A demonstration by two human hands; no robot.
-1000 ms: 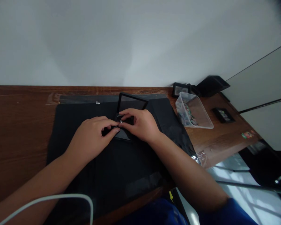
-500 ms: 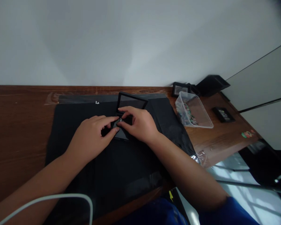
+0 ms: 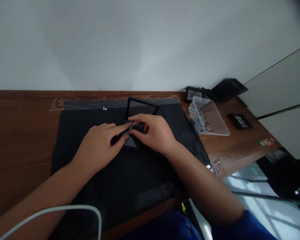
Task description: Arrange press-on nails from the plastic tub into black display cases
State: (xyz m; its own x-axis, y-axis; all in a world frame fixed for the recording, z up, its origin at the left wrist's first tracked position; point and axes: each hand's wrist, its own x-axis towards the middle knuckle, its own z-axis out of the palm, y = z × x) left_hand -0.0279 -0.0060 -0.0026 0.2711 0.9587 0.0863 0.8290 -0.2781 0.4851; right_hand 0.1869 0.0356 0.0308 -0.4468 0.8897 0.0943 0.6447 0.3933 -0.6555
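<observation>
Head view: case (image 3: 141, 108) sits open mid-frame on the black mat (image 3: 130, 180). Left hand (image 3: 97, 143): index and thumb tips apart at the case's left edge; can't tell if they grip anything. Right hand (image 3: 155, 131): index and thumb curled round a small shiny bit (image 3: 131, 127) over the base; grip can't be confirmed. Best handled with left bracing the base, right pressing lightly, knuckles off the lid. Case looks black, thin-rimmed, lid tilted up, greyish panel; base partly covered by fingers.
</observation>
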